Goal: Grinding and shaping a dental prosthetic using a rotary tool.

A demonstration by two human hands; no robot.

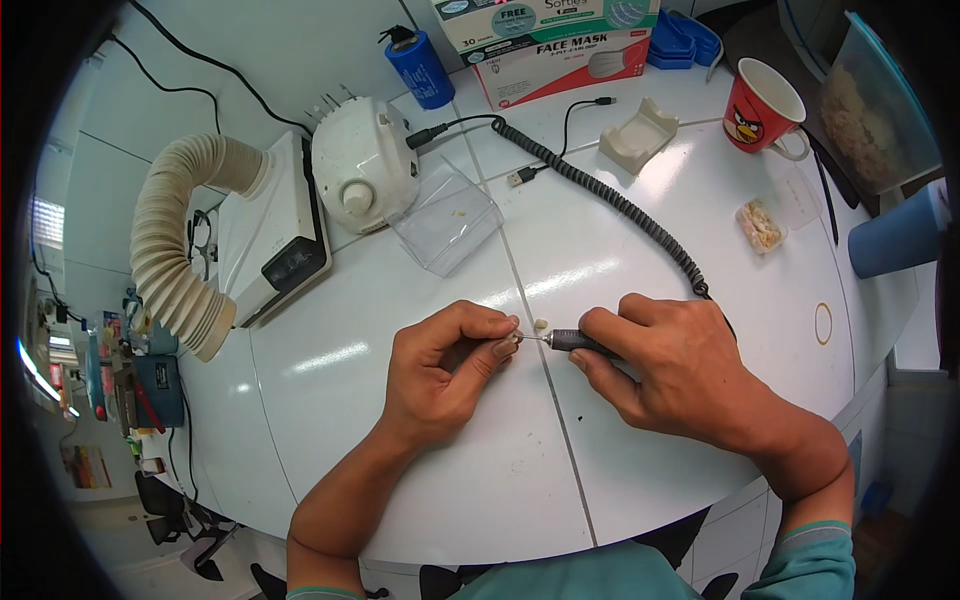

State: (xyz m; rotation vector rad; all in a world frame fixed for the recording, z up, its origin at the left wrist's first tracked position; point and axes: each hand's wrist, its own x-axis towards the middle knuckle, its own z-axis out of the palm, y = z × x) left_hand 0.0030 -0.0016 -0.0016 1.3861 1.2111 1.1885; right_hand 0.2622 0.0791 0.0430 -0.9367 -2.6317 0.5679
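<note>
A: What is being worked on?
B: A tiny pale piece (515, 338), above the glossy white table (440, 500), near its middle. The left hand (440, 372) has its thumb and index finger pinched nearly together on it. Those fingers hide most of it, so I can't tell its shape.

A: And the right hand (680, 375)?
B: Its fingers are closed around a slim black cylindrical handpiece (575, 341) with a silver nose, held like a pen. A thin metal bit (533, 338) runs from the nose to the left fingertips; whether it touches the piece, I can't tell.

A: What lies close by?
B: A small beige lump (541, 324), on the table just beyond the bit.

A: Farther out?
B: A black coiled cord (610, 195) stretches from near the right hand to a rounded white control box (360, 165) with a knob. A shallow clear plastic tray (450, 225) leans against that box. Left of it stands a white boxy unit (270, 230) with a ribbed cream hose (180, 250).

A: On the right?
B: A small clear plastic case (760, 226) of pale pieces, a thin tan ring (823, 323), a red mug (762, 108) and a blue cup (895, 242).
</note>
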